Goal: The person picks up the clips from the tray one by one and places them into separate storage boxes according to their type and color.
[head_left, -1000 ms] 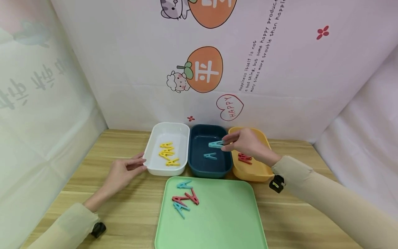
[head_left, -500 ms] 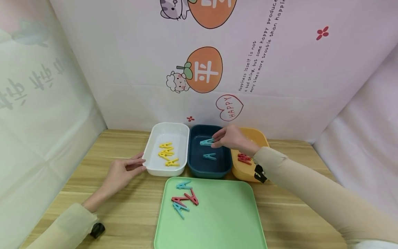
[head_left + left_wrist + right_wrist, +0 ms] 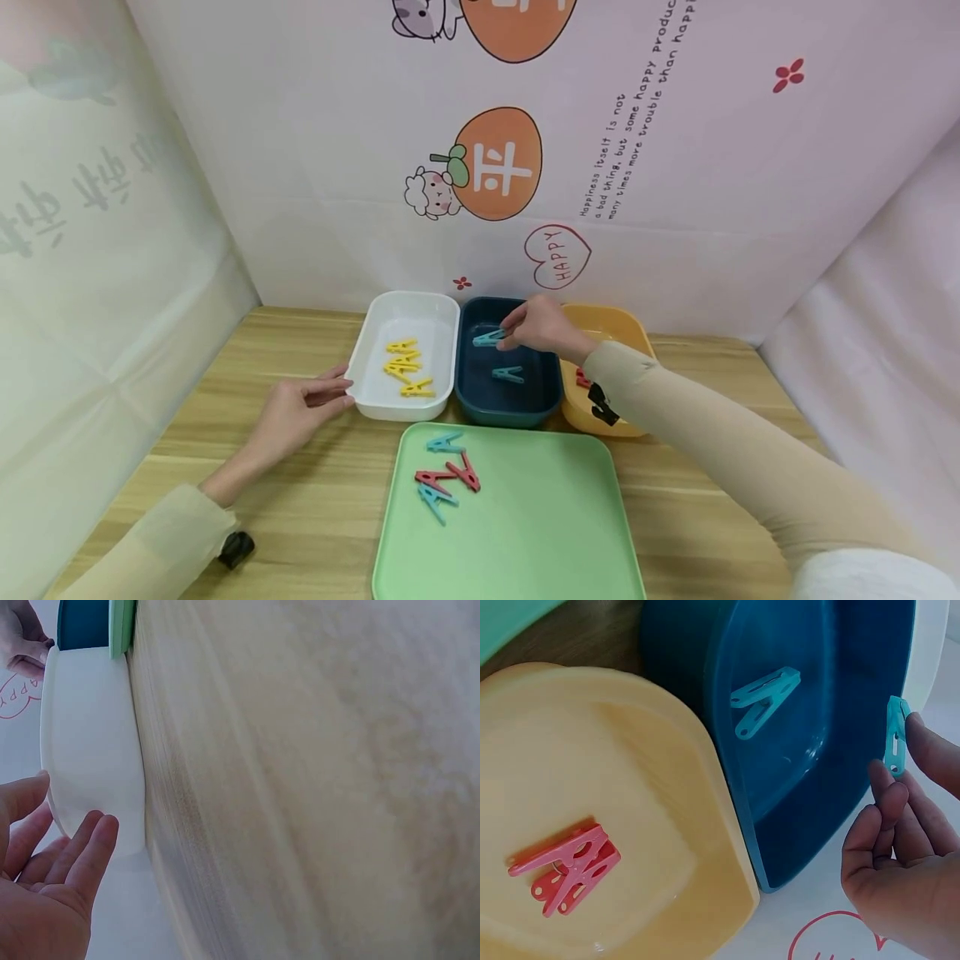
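Observation:
My right hand [image 3: 546, 325] pinches a light blue clothespin [image 3: 489, 338] by its end, over the far part of the dark blue bin [image 3: 510, 417]. Another light blue clothespin [image 3: 766, 702] lies on that bin's floor. Straight fingers of my left hand [image 3: 294, 410] rest against the outer left side of the white bin [image 3: 94, 742], thumb by its rim. Several yellow clothespins [image 3: 402, 365] lie inside the white bin. At the right, the yellow bin [image 3: 652, 712] holds red clothespins [image 3: 574, 866], partly covered by my right forearm in the head view.
A light green tray [image 3: 517, 533] lies in front of the bins, bearing light blue clothespins [image 3: 444, 443] and red clothespins [image 3: 463, 473] near its far left corner. Behind the bins rises a printed white backdrop [image 3: 330, 167]. All stands on a wood-grain table [image 3: 330, 517].
My right hand has moved left, carrying the light blue clothespin from the bin's right edge to over its far left part. The left hand stays at the white bin.

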A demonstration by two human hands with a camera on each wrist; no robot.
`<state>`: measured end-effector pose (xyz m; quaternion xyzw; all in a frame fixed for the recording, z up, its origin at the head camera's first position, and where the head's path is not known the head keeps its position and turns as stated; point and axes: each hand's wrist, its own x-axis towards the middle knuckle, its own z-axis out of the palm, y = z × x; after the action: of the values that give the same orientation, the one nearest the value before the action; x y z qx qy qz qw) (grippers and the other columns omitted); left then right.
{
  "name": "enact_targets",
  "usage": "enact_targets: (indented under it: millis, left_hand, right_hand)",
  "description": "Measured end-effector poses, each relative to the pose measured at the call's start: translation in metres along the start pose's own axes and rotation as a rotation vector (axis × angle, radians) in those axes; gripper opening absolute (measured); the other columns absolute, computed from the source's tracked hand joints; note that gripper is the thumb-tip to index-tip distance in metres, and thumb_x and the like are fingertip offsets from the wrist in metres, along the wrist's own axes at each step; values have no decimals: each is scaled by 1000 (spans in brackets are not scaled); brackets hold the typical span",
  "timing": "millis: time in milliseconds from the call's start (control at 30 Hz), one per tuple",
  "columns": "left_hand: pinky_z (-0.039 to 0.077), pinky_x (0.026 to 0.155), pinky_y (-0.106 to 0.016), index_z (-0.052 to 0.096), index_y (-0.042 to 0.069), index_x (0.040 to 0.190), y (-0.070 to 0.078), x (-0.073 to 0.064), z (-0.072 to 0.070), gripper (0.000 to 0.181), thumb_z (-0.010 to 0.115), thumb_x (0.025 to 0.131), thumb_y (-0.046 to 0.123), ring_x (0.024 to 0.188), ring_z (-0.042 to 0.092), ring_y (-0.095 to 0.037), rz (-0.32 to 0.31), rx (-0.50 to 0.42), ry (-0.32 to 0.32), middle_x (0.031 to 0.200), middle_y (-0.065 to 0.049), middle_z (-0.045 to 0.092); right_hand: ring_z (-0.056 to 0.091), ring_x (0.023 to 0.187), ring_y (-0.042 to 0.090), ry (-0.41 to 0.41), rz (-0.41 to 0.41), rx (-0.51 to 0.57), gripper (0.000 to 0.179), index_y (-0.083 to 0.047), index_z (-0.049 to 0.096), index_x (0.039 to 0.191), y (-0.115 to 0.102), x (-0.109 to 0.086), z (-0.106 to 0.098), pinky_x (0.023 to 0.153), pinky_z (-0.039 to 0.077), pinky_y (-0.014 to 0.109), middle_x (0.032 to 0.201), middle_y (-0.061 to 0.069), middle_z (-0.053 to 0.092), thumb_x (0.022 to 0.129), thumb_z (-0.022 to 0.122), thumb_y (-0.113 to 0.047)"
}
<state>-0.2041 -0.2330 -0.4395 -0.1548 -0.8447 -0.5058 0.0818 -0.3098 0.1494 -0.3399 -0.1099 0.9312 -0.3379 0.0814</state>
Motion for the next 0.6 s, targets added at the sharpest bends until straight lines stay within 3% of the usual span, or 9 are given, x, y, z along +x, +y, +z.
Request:
enact_targets:
  millis: [600]
  left_hand:
    - [59, 82, -18, 77, -6, 119, -4, 2, 1, 30, 83, 93, 8, 106, 75, -28, 0, 20, 4, 141, -19, 63]
  right_hand:
    - [63, 109, 31, -31, 48, -55, 34, -2, 78, 120, -1, 14, 13, 102, 55, 45, 121, 13, 74, 90, 87, -13]
